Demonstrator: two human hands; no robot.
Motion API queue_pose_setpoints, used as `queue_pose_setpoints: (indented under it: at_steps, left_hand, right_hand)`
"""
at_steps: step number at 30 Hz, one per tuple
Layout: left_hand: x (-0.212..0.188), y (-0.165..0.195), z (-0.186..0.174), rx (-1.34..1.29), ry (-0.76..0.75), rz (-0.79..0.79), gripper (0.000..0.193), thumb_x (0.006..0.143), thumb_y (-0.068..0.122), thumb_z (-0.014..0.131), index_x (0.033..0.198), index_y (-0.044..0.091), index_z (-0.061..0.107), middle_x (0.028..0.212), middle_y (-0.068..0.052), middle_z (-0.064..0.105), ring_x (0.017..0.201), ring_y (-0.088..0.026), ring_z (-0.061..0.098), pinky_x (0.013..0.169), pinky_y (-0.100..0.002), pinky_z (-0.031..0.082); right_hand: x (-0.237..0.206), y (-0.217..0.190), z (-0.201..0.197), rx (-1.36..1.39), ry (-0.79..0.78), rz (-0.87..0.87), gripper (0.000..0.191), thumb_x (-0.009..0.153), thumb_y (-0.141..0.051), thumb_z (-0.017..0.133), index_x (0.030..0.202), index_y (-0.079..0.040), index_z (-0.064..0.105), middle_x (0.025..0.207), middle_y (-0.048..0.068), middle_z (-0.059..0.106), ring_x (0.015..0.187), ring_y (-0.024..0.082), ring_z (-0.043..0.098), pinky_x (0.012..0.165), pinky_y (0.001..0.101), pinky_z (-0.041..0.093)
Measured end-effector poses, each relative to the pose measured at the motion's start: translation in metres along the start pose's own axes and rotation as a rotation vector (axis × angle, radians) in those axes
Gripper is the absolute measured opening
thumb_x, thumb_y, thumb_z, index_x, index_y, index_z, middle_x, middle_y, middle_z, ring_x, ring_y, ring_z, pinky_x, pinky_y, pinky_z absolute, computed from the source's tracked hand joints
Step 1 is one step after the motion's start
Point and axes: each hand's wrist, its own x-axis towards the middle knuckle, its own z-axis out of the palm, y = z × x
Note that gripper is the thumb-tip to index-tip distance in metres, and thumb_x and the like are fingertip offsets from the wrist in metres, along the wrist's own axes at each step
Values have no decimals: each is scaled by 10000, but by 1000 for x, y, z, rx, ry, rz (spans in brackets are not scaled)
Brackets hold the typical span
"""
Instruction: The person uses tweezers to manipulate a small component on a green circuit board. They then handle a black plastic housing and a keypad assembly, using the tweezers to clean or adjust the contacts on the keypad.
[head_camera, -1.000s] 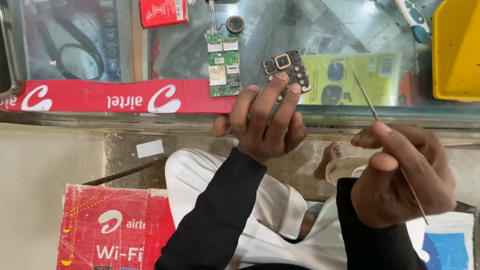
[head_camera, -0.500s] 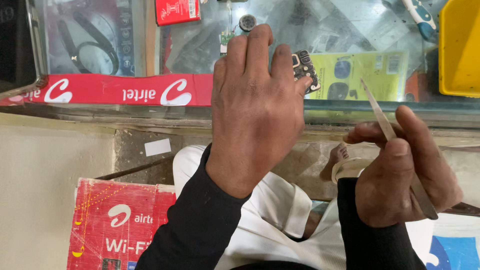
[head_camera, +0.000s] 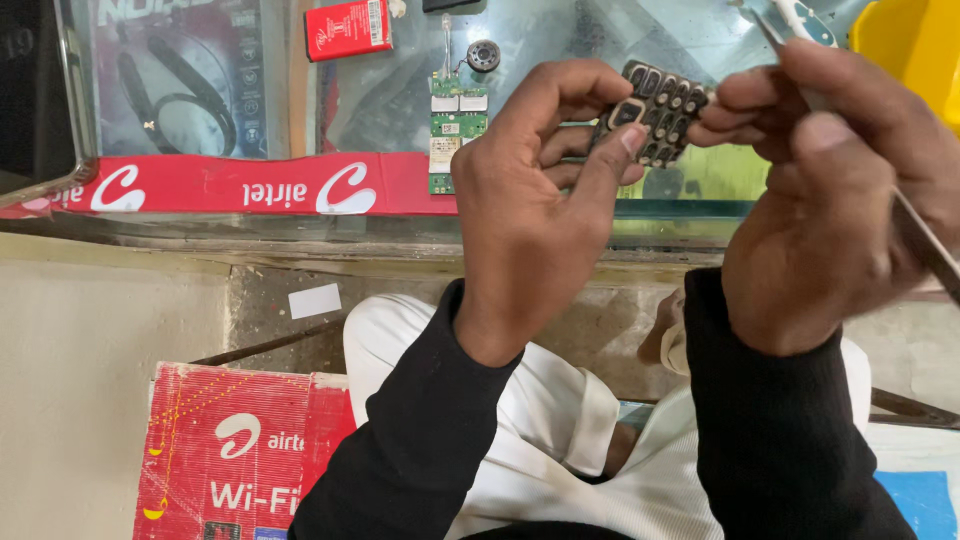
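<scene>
My left hand (head_camera: 535, 200) holds a dark phone keypad (head_camera: 658, 112) up in front of me, thumb and fingers pinching its left end. My right hand (head_camera: 835, 190) touches the keypad's right end with its fingertips and grips a thin metal tool (head_camera: 925, 245) that runs down to the right past my palm. Both hands hover above the glass counter's front edge (head_camera: 330, 230). A green circuit board (head_camera: 452, 135) lies on the glass just left of my left hand.
On the glass counter lie a small red box (head_camera: 348, 27), a small round part (head_camera: 483, 54) and a yellow bin (head_camera: 915, 45) at the far right. A red cardboard box (head_camera: 240, 450) stands on the floor by my left knee.
My left hand reached to the counter, picked up the keypad and lifted it. My right hand rose with the tool and now meets the keypad.
</scene>
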Motion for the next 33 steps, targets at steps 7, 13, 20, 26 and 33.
queue_pose_setpoints:
  at_steps: [7, 13, 20, 26, 33]
  left_hand:
    - [13, -8, -19, -163, -137, -135, 433, 978, -42, 659, 1383, -7, 510, 1128, -107, 684, 912, -118, 745, 792, -258, 676]
    - [18, -15, -19, -135, -195, -204, 249, 1032, -42, 649, 1279, -80, 642, 1161, -148, 733, 937, -153, 765, 815, -276, 690]
    - [17, -13, -22, -144, -200, -138, 374, 981, -51, 643, 1322, 36, 517, 1057, -106, 731, 942, -119, 751, 778, -252, 680]
    - [14, -19, -32, -224, -290, -158, 344, 1065, -75, 676, 1398, -22, 607, 1154, -130, 753, 1011, -121, 758, 843, -268, 689]
    - [8, -18, -35, -159, -329, -146, 438, 1008, -112, 750, 1413, -34, 600, 1122, -135, 776, 968, -117, 755, 908, -249, 661]
  right_hand:
    - [18, 2, -3, -58, -195, 51, 168, 1078, -22, 581, 1183, 100, 632, 980, 223, 727, 772, 219, 735, 745, 299, 643]
    - [15, -4, 2, -165, -219, -14, 37, 1066, 75, 654, 1089, 98, 636, 933, 196, 712, 809, 202, 756, 769, 296, 660]
    - [10, 0, 2, -309, -209, -56, 103, 1045, 34, 747, 1004, 91, 671, 969, 166, 732, 815, 154, 729, 753, 238, 610]
    - [9, 6, -2, -365, -202, -87, 112, 1057, 0, 783, 1033, 76, 704, 978, 143, 750, 798, 123, 724, 735, 204, 587]
    - [9, 9, -10, -407, -240, -125, 117, 1091, 29, 805, 1036, 79, 715, 968, 177, 752, 772, 144, 723, 705, 203, 572]
